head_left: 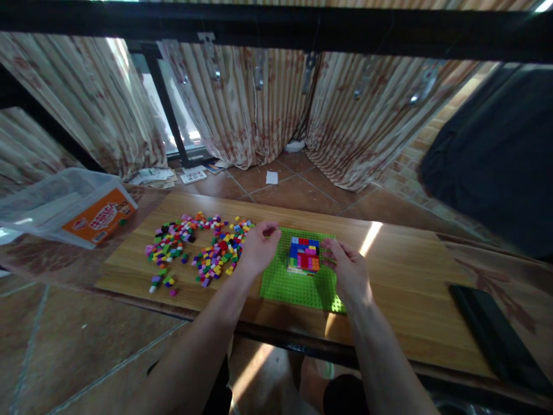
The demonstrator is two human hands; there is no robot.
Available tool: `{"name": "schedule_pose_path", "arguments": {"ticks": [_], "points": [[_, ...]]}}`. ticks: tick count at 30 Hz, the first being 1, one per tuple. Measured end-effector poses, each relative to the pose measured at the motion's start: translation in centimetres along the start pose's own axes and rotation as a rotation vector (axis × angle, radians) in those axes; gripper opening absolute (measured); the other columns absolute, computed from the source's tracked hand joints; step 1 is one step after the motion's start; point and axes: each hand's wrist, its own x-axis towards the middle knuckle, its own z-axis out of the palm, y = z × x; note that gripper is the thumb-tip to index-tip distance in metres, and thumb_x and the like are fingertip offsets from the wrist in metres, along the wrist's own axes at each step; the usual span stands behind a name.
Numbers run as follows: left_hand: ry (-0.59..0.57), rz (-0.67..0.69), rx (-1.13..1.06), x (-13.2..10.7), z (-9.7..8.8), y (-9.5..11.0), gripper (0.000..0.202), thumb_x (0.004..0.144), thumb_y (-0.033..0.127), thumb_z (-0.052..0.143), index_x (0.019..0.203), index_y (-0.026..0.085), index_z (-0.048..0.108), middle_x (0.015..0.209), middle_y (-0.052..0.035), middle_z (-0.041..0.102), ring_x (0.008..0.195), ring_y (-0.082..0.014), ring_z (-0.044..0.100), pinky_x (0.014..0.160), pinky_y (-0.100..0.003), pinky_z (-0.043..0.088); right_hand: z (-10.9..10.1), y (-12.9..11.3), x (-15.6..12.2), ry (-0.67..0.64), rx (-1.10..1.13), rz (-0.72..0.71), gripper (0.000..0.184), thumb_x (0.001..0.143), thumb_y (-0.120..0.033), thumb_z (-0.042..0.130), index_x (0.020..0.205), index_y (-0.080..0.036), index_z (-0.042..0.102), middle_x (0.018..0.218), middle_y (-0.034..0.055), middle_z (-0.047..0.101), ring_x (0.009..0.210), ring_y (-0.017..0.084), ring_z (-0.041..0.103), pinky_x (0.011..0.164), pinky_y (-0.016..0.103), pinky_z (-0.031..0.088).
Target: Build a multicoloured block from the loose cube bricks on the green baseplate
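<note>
A low square build of multicoloured toy bricks (pixel 303 255) stands on a green studded baseplate (pixel 280 288). Its top shows blue, red, pink, orange, yellow and white bricks. To the left of the build, over the baseplate's left edge, is my left hand (pixel 260 249), its fingers curled in towards the thumb. Whatever those fingers may hold is too small to make out. My right hand (pixel 351 270) is at the right side of the build, fingers loosely bent and a little apart, with nothing visible in them. Whether its fingertips touch the bricks I cannot tell.
Loose bricks lie in piles (pixel 220 253) left of the baseplate on a wooden board (pixel 401 288). A clear plastic bin (pixel 86 202) with an orange label stands at the far left. A dark flat object (pixel 492 328) lies at the right end. Curtains hang behind.
</note>
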Motion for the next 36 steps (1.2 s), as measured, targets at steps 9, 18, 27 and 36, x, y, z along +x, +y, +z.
{"name": "schedule_pose_path", "arguments": {"ticks": [9, 18, 27, 36], "points": [[-0.032, -0.043, 0.676, 1.9, -8.6, -1.8, 0.027, 0.078, 0.006, 0.049, 0.089, 0.014, 0.072, 0.089, -0.0088, 0.075, 0.086, -0.0205, 0.067, 0.081, -0.031, 0.05, 0.4, 0.5, 0.1, -0.037, -0.008, -0.015, 0.032, 0.066, -0.045, 0.078, 0.079, -0.017, 0.075, 0.069, 0.002, 0.069, 0.06, 0.012, 0.059, 0.056, 0.023, 0.049], [-0.197, -0.001, 0.855, 0.9, -9.1, -1.3, 0.033, 0.073, 0.01, 0.055, 0.099, 0.019, 0.074, 0.091, -0.0069, 0.074, 0.085, -0.0219, 0.066, 0.082, -0.031, 0.048, 0.3, 0.8, 0.2, -0.024, -0.055, -0.035, 0.029, 0.067, -0.043, 0.078, 0.08, -0.017, 0.075, 0.064, -0.0002, 0.067, 0.057, 0.01, 0.057, 0.053, 0.022, 0.047], [-0.182, 0.003, 0.93, 0.7, -8.4, -1.2, 0.028, 0.074, 0.007, 0.052, 0.089, 0.019, 0.073, 0.087, -0.0083, 0.071, 0.09, -0.0228, 0.064, 0.083, -0.031, 0.045, 0.2, 0.9, 0.2, -0.024, -0.085, -0.062, 0.03, 0.067, -0.042, 0.077, 0.084, -0.016, 0.075, 0.07, 0.0025, 0.07, 0.059, 0.012, 0.059, 0.054, 0.023, 0.05], [-0.167, -0.009, 0.302, 1.2, -8.8, -1.1, 0.018, 0.074, 0.014, 0.057, 0.084, 0.014, 0.072, 0.08, -0.0047, 0.072, 0.075, -0.0173, 0.064, 0.072, -0.028, 0.049, 0.1, 1.1, 0.3, 0.006, -0.18, -0.169, 0.03, 0.074, -0.043, 0.071, 0.088, -0.016, 0.075, 0.075, 0.004, 0.071, 0.064, 0.014, 0.061, 0.062, 0.029, 0.052]]}}
